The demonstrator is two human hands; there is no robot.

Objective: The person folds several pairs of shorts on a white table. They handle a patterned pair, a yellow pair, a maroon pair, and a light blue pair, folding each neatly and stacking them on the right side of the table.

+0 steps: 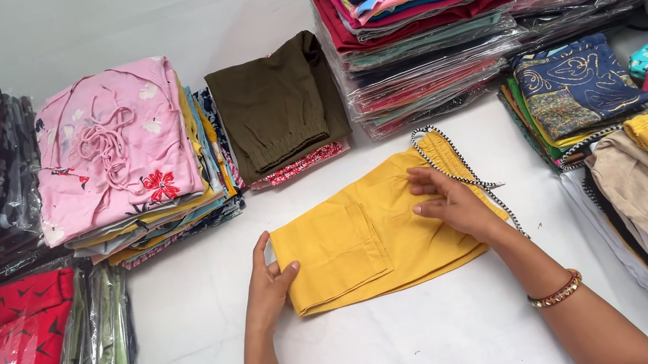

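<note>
Folding step: left hand (pixel 267 289) fingers clamped on yellow garment (pixel 375 234) edge; right hand (pixel 451 204) fingers together, flat, pressing waistband; next needs smoothing.

Left hand (pixel 266 289) grips folded yellow garment (pixel 367 240) edge; right hand (pixel 449 204) presses top, fingers (pixel 425 184) flat.

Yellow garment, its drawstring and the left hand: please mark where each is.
yellow garment (pixel 384 237), head view, middle of the folded cloth.
drawstring (pixel 460 174), head view, cord along the waistband.
left hand (pixel 267 289), head view, back of the hand.
</note>
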